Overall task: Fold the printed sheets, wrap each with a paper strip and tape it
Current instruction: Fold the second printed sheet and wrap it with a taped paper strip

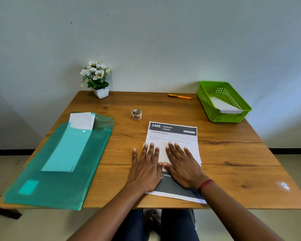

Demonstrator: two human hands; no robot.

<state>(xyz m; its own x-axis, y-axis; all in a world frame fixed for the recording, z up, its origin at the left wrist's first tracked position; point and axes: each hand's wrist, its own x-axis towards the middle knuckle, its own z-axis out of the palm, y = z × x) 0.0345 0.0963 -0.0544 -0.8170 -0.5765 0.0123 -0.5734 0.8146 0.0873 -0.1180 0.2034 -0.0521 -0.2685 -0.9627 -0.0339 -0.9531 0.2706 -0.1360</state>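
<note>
Nearest the camera, two bare forearms reach over the front edge of the wooden counter [233, 153], the right wrist wearing a red band [206, 185]. The left hand [144, 169] and right hand [182, 168] lie flat side by side, their thumbs touching, on the printed sheet [174, 136]. The fingers [172, 149] of both hands are straight and slightly spread. They grasp nothing and press down on a white flap of the sheet that is folded up over its middle. The sheet lies near the front edge, a little right of centre. A dark printed band shows at its near end under the palms, and the header "3406 BEDROOM, Change Bed Sheets" lies uncovered at its far end. To the left, well apart from the sheet, a translucent green folder [59, 171] lies at an angle across the counter's left side. White paper strips [82, 120] stick out of its far end. Beyond the sheet, and a little left of its far edge, a small tape roll [136, 114] stands on the wood. Farther back on the right, a green plastic basket [207, 101] holds a folded white paper [223, 106]. Just left of the basket lies an orange pen [179, 96]. At the back left edge, against the pale wall, stands a white pot of white flowers [98, 79].
</note>
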